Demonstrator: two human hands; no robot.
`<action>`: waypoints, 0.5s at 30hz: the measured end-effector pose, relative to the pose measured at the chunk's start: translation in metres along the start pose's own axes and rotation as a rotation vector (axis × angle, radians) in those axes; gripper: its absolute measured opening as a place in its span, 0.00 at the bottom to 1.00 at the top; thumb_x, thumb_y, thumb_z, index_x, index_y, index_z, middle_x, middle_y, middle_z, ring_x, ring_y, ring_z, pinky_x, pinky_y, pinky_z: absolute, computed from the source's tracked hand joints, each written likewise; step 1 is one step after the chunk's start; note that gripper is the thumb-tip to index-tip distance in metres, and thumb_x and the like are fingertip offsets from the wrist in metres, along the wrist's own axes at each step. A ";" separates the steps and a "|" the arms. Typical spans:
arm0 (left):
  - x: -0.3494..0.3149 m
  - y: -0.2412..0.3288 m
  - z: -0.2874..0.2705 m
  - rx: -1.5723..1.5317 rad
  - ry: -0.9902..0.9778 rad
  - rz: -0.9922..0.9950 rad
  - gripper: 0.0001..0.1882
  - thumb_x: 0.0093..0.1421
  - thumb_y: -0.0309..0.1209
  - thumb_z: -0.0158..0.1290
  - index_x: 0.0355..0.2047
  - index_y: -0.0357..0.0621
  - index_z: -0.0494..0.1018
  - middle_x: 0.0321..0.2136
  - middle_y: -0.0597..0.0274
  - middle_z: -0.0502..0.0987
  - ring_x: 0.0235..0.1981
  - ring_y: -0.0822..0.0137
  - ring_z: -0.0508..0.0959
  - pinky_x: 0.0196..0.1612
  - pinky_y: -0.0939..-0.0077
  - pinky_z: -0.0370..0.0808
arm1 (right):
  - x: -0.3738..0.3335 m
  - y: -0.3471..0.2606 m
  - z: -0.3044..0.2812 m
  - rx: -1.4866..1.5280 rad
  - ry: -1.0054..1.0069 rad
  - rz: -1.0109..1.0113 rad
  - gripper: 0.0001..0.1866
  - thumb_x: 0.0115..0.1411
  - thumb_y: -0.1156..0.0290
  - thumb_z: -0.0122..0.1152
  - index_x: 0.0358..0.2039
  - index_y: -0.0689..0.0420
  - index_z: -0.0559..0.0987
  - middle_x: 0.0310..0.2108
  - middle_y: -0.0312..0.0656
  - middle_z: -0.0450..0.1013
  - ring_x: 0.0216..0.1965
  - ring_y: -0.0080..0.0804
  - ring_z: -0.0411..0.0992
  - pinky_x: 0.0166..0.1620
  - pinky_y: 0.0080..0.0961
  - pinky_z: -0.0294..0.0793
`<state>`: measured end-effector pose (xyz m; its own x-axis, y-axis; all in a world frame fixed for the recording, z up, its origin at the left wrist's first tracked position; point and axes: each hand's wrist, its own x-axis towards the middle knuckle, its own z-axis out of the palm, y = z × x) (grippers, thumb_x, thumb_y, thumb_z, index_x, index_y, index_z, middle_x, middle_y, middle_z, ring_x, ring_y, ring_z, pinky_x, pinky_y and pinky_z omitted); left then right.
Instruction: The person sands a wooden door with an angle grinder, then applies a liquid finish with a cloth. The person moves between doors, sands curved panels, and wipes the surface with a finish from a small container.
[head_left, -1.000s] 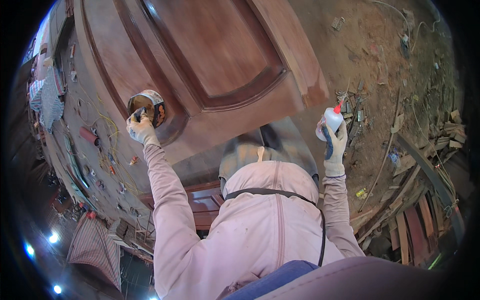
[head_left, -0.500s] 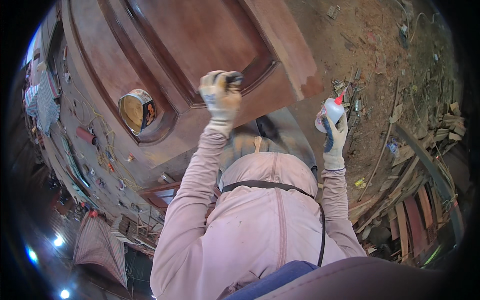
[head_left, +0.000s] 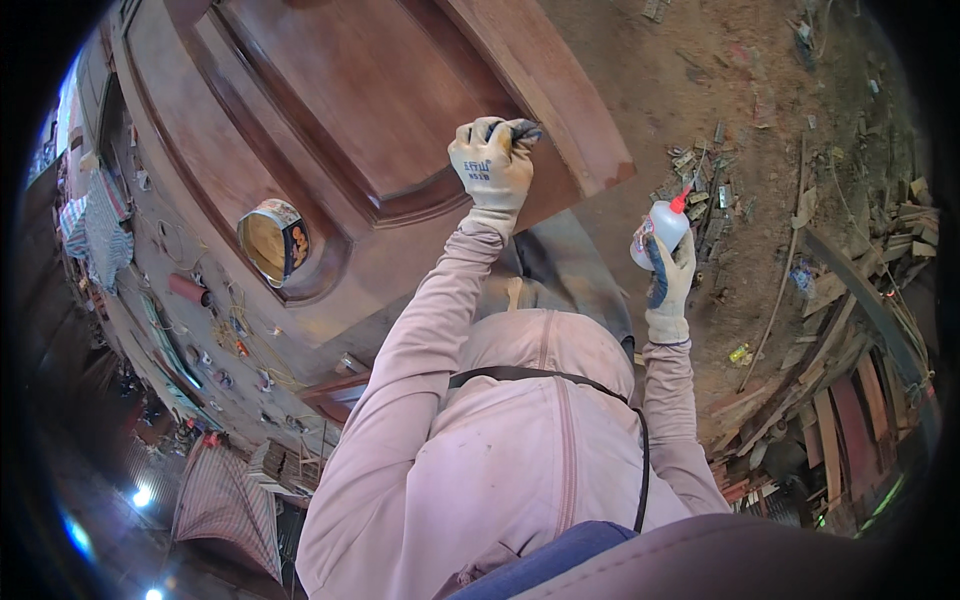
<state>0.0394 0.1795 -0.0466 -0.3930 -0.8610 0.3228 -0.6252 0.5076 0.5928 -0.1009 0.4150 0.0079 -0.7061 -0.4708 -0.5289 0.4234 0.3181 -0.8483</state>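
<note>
My left hand, in a pale work glove, is closed over the lower right part of a reddish-brown panelled wooden door. A dark bit shows at its fingertips; I cannot make out whether that is a small pad, a cloth or the glove's coating. Off the door's right side, my right hand grips a white squeeze bottle with a red pointed nozzle, tilted up to the right. Its glove has blue-grey coated fingers. An open tub with tan contents rests on the door's lower left panel.
Wood scraps and small metal pieces litter the dirt floor to the right. Stacked boards lie at the lower right. On the left are a reddish-brown cylinder, loose cords and striped cloth.
My left hand has moved right and slightly up across the door towards its right edge. The right hand keeps the bottle in nearly the same place. The view has shifted a little.
</note>
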 end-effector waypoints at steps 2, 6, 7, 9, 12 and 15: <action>0.004 -0.006 0.003 0.024 0.022 0.008 0.11 0.44 0.32 0.68 0.30 0.56 0.83 0.28 0.70 0.78 0.32 0.61 0.77 0.36 0.63 0.73 | 0.001 0.005 -0.002 0.014 -0.003 0.009 0.25 0.58 0.77 0.67 0.56 0.63 0.72 0.47 0.40 0.75 0.45 0.27 0.76 0.49 0.25 0.75; -0.010 -0.003 0.000 0.261 -0.096 0.222 0.22 0.47 0.40 0.67 0.45 0.56 0.81 0.48 0.65 0.77 0.45 0.60 0.74 0.47 0.56 0.72 | 0.001 0.015 0.000 0.052 0.003 0.012 0.25 0.59 0.78 0.67 0.56 0.63 0.71 0.47 0.41 0.75 0.45 0.27 0.76 0.50 0.26 0.75; -0.019 0.002 -0.003 0.309 -0.156 0.192 0.25 0.48 0.43 0.66 0.48 0.56 0.80 0.52 0.62 0.74 0.49 0.58 0.72 0.50 0.54 0.69 | 0.001 0.018 0.000 0.057 0.009 0.009 0.25 0.59 0.78 0.67 0.56 0.63 0.71 0.47 0.41 0.75 0.45 0.27 0.76 0.50 0.26 0.75; -0.032 0.018 -0.014 0.413 -0.273 0.135 0.31 0.51 0.48 0.63 0.55 0.55 0.76 0.60 0.57 0.68 0.56 0.55 0.67 0.57 0.49 0.64 | 0.001 0.021 0.001 0.056 -0.001 0.006 0.25 0.59 0.78 0.67 0.56 0.63 0.72 0.47 0.41 0.75 0.45 0.27 0.76 0.50 0.26 0.75; -0.027 0.026 -0.011 0.458 -0.423 0.103 0.40 0.53 0.53 0.60 0.63 0.47 0.66 0.65 0.50 0.61 0.63 0.49 0.62 0.61 0.42 0.58 | 0.001 0.018 0.007 0.088 -0.030 0.026 0.25 0.59 0.78 0.67 0.56 0.62 0.72 0.47 0.40 0.75 0.46 0.27 0.76 0.51 0.26 0.75; -0.025 0.029 -0.005 0.437 -0.511 0.051 0.47 0.58 0.57 0.55 0.69 0.39 0.57 0.69 0.47 0.55 0.69 0.44 0.55 0.64 0.34 0.51 | 0.000 0.009 0.014 0.060 -0.042 0.024 0.25 0.59 0.77 0.67 0.56 0.62 0.72 0.47 0.40 0.75 0.46 0.27 0.75 0.51 0.26 0.74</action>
<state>0.0347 0.2152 -0.0338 -0.6319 -0.7670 -0.1111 -0.7704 0.6060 0.1979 -0.0894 0.4065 -0.0001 -0.6711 -0.4982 -0.5490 0.4741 0.2809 -0.8344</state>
